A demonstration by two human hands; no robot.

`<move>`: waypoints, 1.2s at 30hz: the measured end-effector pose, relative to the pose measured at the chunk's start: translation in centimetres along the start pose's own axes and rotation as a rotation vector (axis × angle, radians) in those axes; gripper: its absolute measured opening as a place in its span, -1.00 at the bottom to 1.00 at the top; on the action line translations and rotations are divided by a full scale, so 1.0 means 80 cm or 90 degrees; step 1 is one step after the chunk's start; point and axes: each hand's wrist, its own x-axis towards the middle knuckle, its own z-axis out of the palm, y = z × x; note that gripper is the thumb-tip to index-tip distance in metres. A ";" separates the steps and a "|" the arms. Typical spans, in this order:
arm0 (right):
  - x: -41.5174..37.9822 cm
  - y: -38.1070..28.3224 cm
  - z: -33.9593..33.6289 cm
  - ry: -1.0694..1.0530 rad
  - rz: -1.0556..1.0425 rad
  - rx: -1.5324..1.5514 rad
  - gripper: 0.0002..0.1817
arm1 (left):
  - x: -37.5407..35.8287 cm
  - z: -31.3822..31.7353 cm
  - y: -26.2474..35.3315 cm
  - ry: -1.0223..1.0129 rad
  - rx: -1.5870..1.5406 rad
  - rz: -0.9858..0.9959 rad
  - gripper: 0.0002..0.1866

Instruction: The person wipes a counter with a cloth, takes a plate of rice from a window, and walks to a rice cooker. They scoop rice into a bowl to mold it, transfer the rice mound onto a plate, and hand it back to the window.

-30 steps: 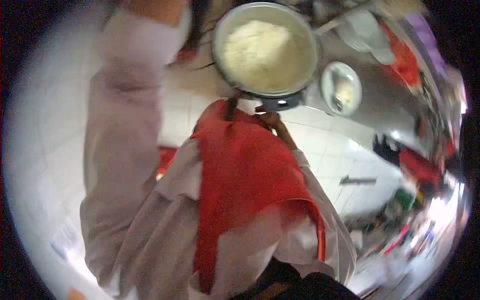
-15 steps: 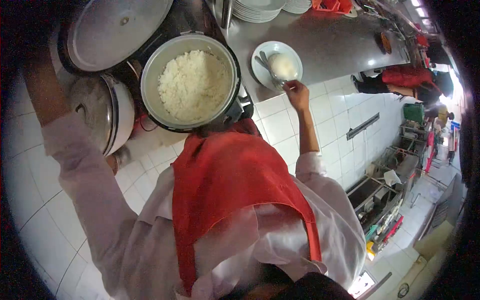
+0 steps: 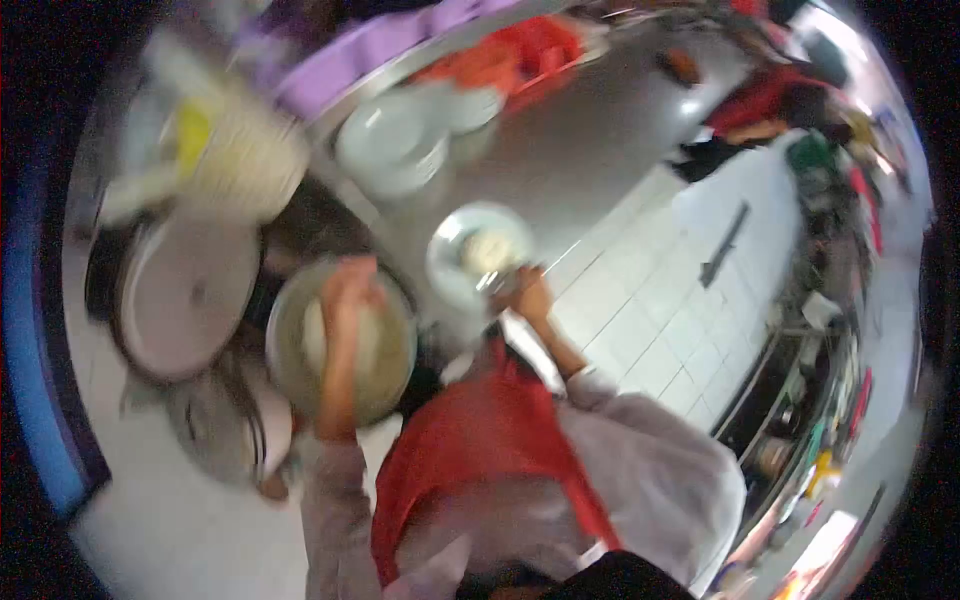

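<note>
My left hand (image 3: 347,298) is over the rice cooker pot (image 3: 395,385), overlapping the pale rice (image 3: 373,345) inside it. Motion smears its fingers, so I cannot tell whether they hold anything. At the near right rim of a white plate (image 3: 445,250), my right hand (image 3: 528,295) is closed, its fingers gripping the edge where a spoon and fork lie. A rounded mound of rice (image 3: 490,250) sits on that plate, by the corner of the steel counter (image 3: 590,140).
A round lid (image 3: 185,300) leans left of the cooker, above a lidded pot (image 3: 215,420). Stacked white plates (image 3: 390,140), an orange-red basket (image 3: 530,60) and a purple container (image 3: 370,50) stand farther back. Another person (image 3: 750,110) is at the far right.
My left hand has come in from the far left to over the rice cooker. My right hand stays at the plate's rim. The view has turned and blurred, bringing the purple container into sight.
</note>
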 end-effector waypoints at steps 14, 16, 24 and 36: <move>0.025 0.035 0.005 -0.092 -0.123 0.295 -0.77 | 0.014 0.162 -0.117 -0.500 0.834 0.500 -0.57; 0.009 0.028 -0.023 -0.182 -0.140 0.470 -0.80 | 0.022 0.148 -0.145 -0.497 0.824 0.536 -0.60; 0.002 0.038 -0.019 0.029 0.113 0.282 -0.43 | 0.011 0.088 -0.126 -0.291 0.804 0.285 -0.82; 0.029 0.070 0.017 -0.178 0.058 0.910 -0.71 | -0.115 -0.087 -0.040 0.220 0.417 0.226 -0.59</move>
